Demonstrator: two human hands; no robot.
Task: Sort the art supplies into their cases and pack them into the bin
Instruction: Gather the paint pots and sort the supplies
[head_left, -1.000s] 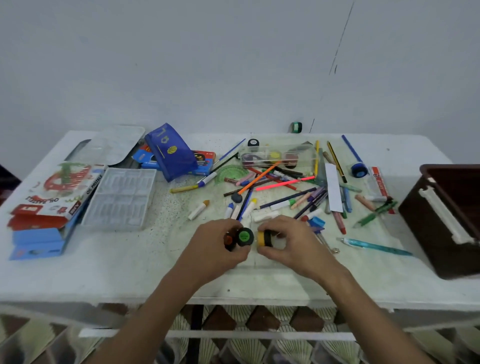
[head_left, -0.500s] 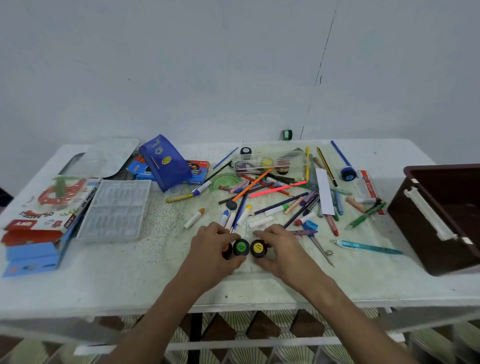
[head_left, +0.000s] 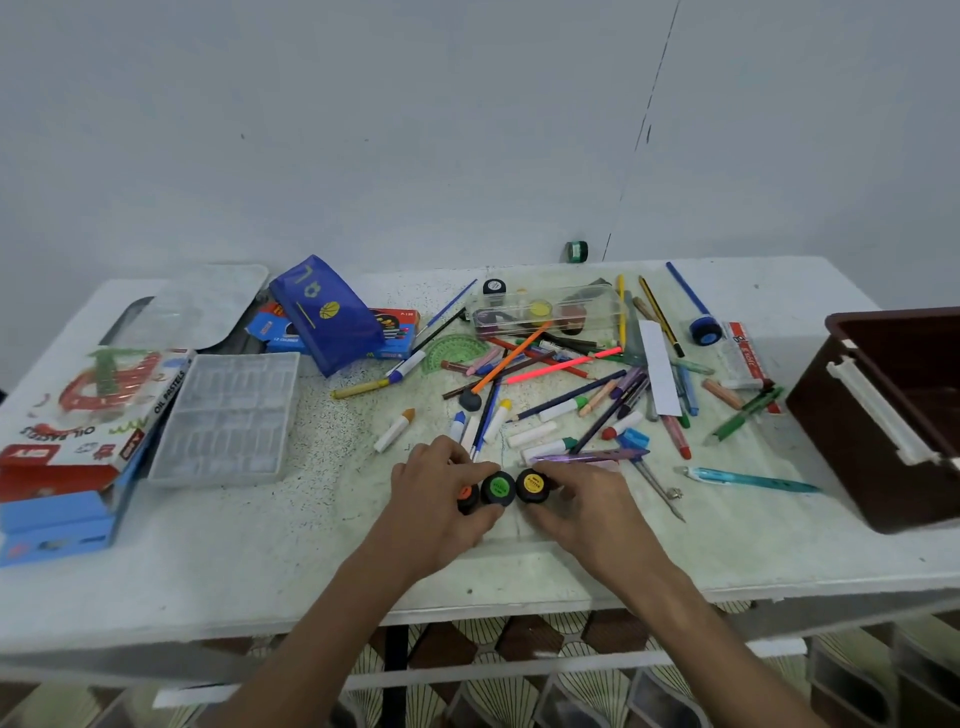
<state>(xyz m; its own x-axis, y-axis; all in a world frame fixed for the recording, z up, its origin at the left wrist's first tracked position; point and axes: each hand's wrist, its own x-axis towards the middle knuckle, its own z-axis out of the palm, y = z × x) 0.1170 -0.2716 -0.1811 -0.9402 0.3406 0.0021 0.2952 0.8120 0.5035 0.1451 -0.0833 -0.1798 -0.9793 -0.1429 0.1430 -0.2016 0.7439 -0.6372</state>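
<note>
Left hand (head_left: 434, 493) grips orange-labelled (head_left: 466, 498) and green-labelled black paint pots (head_left: 497, 488); right hand (head_left: 582, 499) grips yellow-labelled black pot (head_left: 532, 486) beside them. Red cardboard box (head_left: 78, 415) far left of pots reads "OIL PASTELS".

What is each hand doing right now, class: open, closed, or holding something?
Left hand: closed around the orange-capped paint pot and the green-capped paint pot.
Right hand: closed around the yellow-capped paint pot.

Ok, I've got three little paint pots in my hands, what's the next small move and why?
Probably carry them to the clear case at the back, since similar pots already sit inside it. Your left hand holds the orange pot and green pot; your right hand holds the yellow pot.
</note>
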